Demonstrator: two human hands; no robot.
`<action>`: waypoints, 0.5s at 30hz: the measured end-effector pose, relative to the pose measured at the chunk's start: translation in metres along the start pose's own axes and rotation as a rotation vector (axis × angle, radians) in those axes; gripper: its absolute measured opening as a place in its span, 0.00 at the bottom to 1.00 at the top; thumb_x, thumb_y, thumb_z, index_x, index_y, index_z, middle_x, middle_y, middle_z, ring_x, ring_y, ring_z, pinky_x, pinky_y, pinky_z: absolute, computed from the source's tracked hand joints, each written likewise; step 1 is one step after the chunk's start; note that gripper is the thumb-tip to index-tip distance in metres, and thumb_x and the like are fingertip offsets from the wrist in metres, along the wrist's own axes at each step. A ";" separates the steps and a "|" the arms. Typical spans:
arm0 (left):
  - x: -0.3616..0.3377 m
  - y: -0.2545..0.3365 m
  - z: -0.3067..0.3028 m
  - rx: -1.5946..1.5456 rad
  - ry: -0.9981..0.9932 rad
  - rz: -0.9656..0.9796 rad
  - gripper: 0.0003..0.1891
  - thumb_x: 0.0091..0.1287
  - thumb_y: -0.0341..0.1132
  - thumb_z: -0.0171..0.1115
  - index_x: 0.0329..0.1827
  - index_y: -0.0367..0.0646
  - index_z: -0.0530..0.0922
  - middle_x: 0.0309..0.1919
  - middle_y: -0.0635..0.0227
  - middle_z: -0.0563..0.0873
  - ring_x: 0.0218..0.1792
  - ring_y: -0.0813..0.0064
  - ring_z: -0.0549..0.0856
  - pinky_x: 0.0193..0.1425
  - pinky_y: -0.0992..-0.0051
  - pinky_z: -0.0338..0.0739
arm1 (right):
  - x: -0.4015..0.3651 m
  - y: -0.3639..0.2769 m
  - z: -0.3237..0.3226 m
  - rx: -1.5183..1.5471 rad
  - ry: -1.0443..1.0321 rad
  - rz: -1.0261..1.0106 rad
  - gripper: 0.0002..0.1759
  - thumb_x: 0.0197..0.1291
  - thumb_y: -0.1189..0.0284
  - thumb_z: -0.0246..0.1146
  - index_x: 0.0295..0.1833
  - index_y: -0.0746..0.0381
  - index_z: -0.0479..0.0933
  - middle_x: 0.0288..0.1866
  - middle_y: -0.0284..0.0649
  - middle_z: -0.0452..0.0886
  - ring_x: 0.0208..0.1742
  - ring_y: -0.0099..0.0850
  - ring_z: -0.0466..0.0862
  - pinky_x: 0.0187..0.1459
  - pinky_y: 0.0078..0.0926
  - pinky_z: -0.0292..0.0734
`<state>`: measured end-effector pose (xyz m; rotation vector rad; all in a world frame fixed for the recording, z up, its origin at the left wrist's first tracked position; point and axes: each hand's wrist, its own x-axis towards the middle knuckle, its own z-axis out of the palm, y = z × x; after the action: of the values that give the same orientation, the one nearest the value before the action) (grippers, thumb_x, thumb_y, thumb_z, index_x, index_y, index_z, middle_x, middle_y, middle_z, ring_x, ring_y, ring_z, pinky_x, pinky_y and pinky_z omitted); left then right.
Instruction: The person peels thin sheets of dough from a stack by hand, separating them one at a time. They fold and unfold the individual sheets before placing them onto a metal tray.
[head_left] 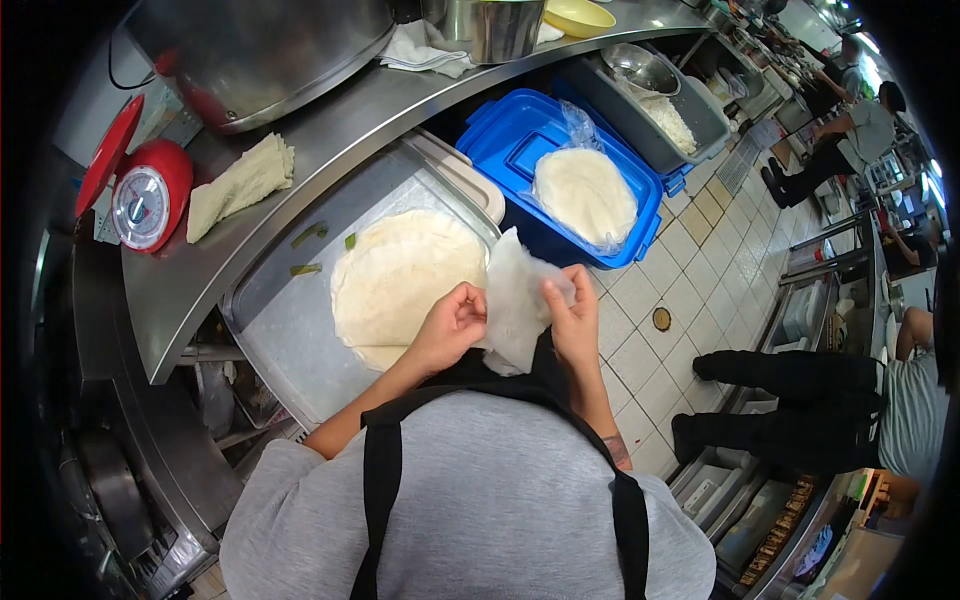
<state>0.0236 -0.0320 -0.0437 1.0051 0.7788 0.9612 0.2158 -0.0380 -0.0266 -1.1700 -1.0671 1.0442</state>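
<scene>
A thin, whitish, see-through sheet [517,305], crumpled and folded, hangs in front of my apron between both hands. My left hand [452,325] has its fingers curled together at the sheet's left edge, over the side of the tray. On the other edge, my right hand [573,312] pinches the sheet between thumb and fingers. Flat, pale dough rounds [405,275] lie on the metal tray [290,340] beside my left hand, with a few green scraps near them. Beyond my hands, another pale dough round [585,195] rests on clear plastic atop a blue lid [505,125].
A steel counter [330,125] curves along the left, bearing a red scale [150,195], a folded cloth [243,185] and a large metal pot [260,60]. A grey bin [690,110] holds a steel bowl. Other people stand on the right, across the tiled floor [640,330].
</scene>
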 end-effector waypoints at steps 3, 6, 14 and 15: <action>-0.002 0.023 0.014 -0.270 0.063 -0.129 0.08 0.66 0.26 0.60 0.45 0.37 0.72 0.41 0.64 0.82 0.45 0.82 0.81 0.44 0.80 0.77 | -0.005 -0.006 0.006 0.058 -0.174 0.085 0.08 0.66 0.72 0.61 0.43 0.59 0.68 0.36 0.28 0.74 0.38 0.14 0.71 0.41 0.14 0.68; 0.004 0.022 0.008 -0.200 0.087 -0.161 0.06 0.68 0.27 0.60 0.44 0.37 0.74 0.37 0.67 0.83 0.41 0.82 0.82 0.43 0.81 0.77 | -0.007 -0.008 0.018 0.145 -0.129 0.066 0.08 0.65 0.73 0.60 0.44 0.62 0.69 0.33 0.27 0.72 0.35 0.14 0.70 0.37 0.14 0.66; 0.005 0.018 0.000 0.045 0.006 -0.007 0.03 0.72 0.29 0.56 0.39 0.39 0.74 0.31 0.74 0.82 0.31 0.90 0.77 0.36 0.86 0.71 | -0.008 -0.025 0.021 -0.446 -0.173 0.081 0.12 0.51 0.76 0.71 0.40 0.64 0.76 0.24 0.23 0.70 0.26 0.12 0.66 0.29 0.12 0.61; 0.003 0.021 0.000 0.075 0.017 0.024 0.04 0.72 0.29 0.56 0.38 0.40 0.74 0.30 0.75 0.81 0.31 0.91 0.76 0.36 0.86 0.70 | -0.004 -0.006 0.016 -0.294 -0.073 0.138 0.07 0.55 0.75 0.70 0.33 0.64 0.78 0.24 0.24 0.72 0.26 0.12 0.67 0.29 0.12 0.61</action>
<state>0.0191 -0.0244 -0.0244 1.0752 0.8234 0.9678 0.1999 -0.0399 -0.0202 -1.4680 -1.2409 1.0671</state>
